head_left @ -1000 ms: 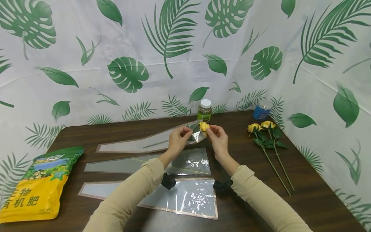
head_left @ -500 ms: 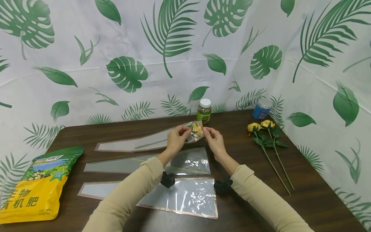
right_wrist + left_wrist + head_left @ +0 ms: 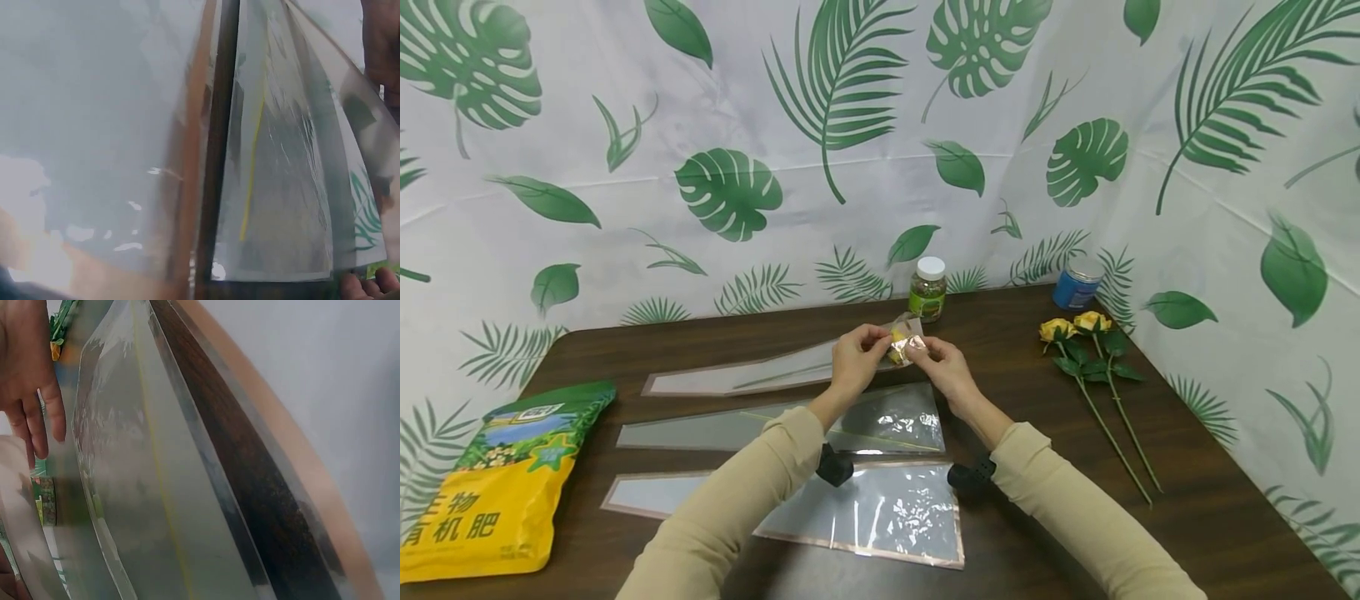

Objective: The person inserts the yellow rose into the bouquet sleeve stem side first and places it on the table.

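A yellow rose point(image 3: 898, 334) lies inside a clear pink-edged flower sleeve point(image 3: 700, 382), its bloom partly hidden by fingers and shiny film. My left hand point(image 3: 857, 360) pinches the sleeve beside the bloom between thumb and forefinger. At the sleeve's wide end, my right hand point(image 3: 951, 372) pinches the film with its thumb and forefinger. In the left wrist view the right hand point(image 3: 28, 375) shows at the upper left. Only fingertips of the right hand point(image 3: 369, 286) show low in the right wrist view.
Two flat sleeves lie nearer me: a clear one point(image 3: 895, 412) with a yellow line and a pink-edged one point(image 3: 902, 508). Two yellow roses point(image 3: 1093, 367) lie at right. A white-lidded jar point(image 3: 928, 292), a blue tin point(image 3: 1078, 283) and a yellow fertilizer bag point(image 3: 497, 500) stand around.
The rose bloom, earlier sticking out at the sleeve's end, is now within the film. The sleeve and stem have shifted left. My right hand has moved left, closer to the left hand.
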